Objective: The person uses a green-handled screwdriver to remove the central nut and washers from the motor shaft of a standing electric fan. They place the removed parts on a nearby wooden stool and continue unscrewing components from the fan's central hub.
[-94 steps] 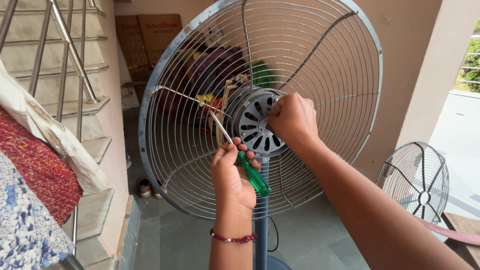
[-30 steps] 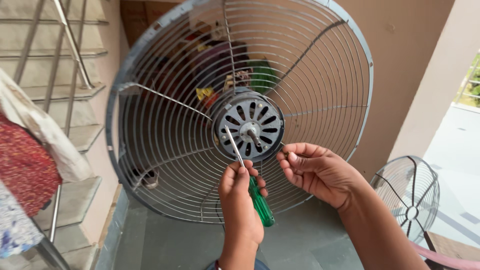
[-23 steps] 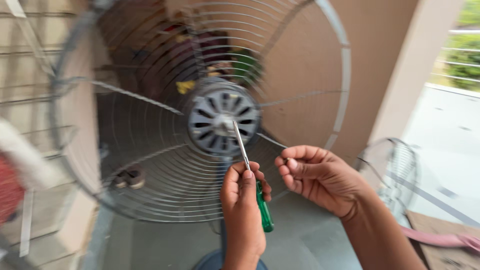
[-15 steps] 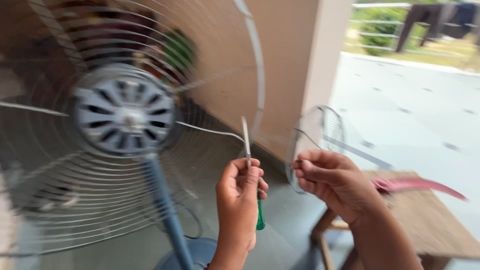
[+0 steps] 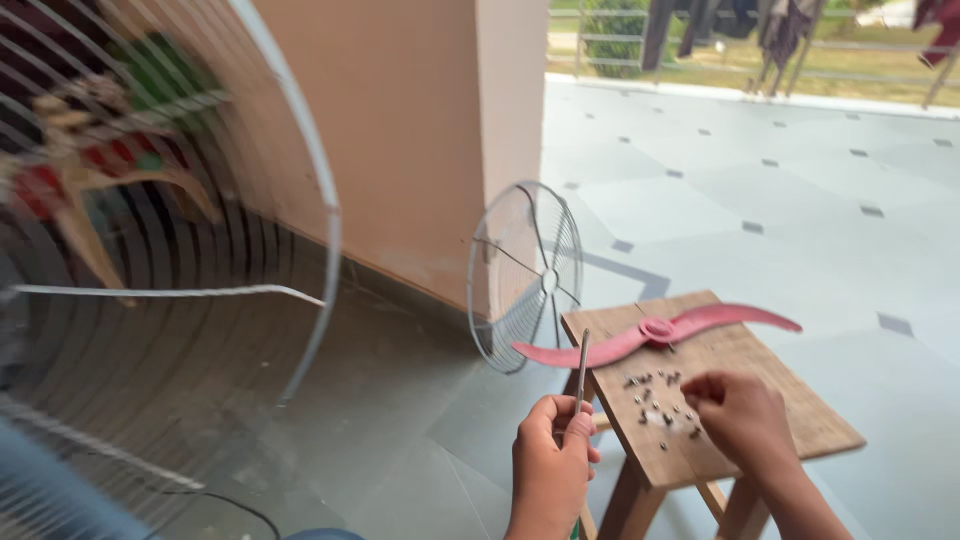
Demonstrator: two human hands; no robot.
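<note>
the left hand (image 5: 552, 462) is fisted around a stiff, light screwdriver (image 5: 581, 362); the right hand (image 5: 738, 414), fingertips pinched, hovers over tiny, easily scattered screws (image 5: 655, 398) on the counter (image 5: 790, 410).

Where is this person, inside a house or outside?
Probably a covered porch or veranda of a house, open to a yard. A tiled floor runs out to a railing with greenery behind it, and a plain wall stands close by. A small wooden stool serves as a workbench.
</note>
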